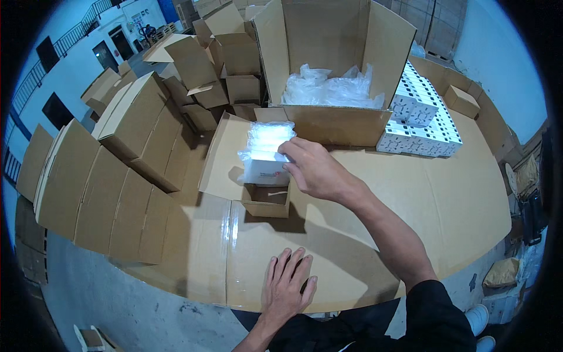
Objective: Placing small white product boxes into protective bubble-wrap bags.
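— Two hands in view, both the person's own. What's the right hand [316, 170] doing?

— Closed on a white packet wrapped in clear plastic [265, 154], fingers curled over its right edge & top. Packet sits upright, its lower end just inside a small open carton [267, 201] on the cardboard-covered table [410, 205].

— And the left hand [287, 284]?

— Flat on the table near the front edge, palm down, fingers spread, holding nothing. Well apart from the small carton.

— What's round it?

— Behind the packet, a big open cardboard box [328, 70], flaps up, w/ crumpled clear plastic bags [328, 88] inside. Just beside that box on the right, rows of small white boxes [422, 117] stacked on the table. A flattened cardboard sheet [226, 155] lies under the packet's left side.

— Left of the table?

— Closed brown cartons [105, 176] leaning in a row, more open ones [205, 64] piled behind. Grey floor [105, 299] below; a white shoe [478, 320] shows at lower right.
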Demonstrator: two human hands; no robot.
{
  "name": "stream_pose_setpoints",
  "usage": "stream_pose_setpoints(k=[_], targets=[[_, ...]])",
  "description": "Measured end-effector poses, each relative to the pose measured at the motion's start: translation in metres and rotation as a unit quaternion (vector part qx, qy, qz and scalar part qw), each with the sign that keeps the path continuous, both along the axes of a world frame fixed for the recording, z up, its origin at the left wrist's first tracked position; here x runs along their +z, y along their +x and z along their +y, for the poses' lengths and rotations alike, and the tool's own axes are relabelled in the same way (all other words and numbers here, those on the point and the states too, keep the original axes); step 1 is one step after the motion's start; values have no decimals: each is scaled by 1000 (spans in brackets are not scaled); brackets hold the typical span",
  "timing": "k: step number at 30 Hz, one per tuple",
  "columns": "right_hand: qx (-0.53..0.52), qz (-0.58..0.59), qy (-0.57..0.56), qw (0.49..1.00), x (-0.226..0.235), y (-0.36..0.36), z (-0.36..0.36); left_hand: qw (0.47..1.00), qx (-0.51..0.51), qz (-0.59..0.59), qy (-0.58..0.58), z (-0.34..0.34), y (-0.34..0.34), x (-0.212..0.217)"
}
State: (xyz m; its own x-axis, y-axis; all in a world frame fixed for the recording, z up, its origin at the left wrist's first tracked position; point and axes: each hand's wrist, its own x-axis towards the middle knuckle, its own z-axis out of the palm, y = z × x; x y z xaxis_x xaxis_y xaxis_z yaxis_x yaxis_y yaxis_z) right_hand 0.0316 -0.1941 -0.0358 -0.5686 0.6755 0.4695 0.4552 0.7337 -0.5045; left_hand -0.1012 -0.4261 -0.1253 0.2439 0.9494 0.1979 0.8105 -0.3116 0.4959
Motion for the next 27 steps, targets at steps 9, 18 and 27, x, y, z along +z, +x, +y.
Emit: stream_pose_setpoints(k=[9,18,27], targets=[[-29,-93,78,992,-22,-29,-4,1000,-1,4,5,0,0,-2],[-37,-76,103,991,-44,-20,-2,1000,-6,11,2,1,-1,-2],[-34,-37,43,998,-53,-3,-15,1000,-15,22,3,2,1,1]])
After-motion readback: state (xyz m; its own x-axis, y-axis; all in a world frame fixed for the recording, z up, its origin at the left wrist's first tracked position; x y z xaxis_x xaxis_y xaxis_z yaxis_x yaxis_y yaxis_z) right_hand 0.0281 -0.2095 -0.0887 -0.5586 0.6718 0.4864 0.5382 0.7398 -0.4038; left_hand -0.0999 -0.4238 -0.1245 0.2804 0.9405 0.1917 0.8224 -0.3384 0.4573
